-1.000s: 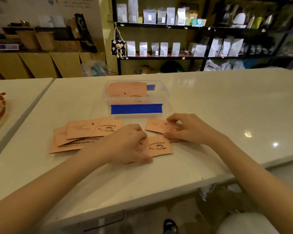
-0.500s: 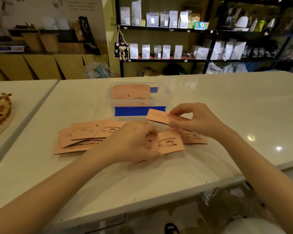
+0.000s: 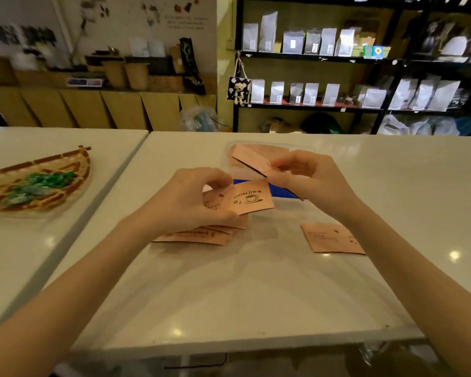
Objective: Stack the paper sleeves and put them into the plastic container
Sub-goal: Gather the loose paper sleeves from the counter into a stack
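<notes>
Left hand [image 3: 191,202] pinches a coffee-print sleeve [image 3: 252,198] above the loose sleeves [image 3: 201,235] on the table [image 3: 229,295]; right hand [image 3: 305,178] pinches another sleeve [image 3: 252,159] by its corner. Mid-gather, I'd say. Next: square the two together. One stray sleeve [image 3: 329,239] lies near the right forearm. The plastic container [image 3: 229,148], sleeves inside, is mostly hidden behind the hands.

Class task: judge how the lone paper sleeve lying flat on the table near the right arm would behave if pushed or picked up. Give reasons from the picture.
The lone sleeve looks thin and flat, so probably light. On the glossy table it would likely slide, not roll or tip. The sleeve in the left hand juts out without drooping, which suggests a fairly stiff card.
</notes>
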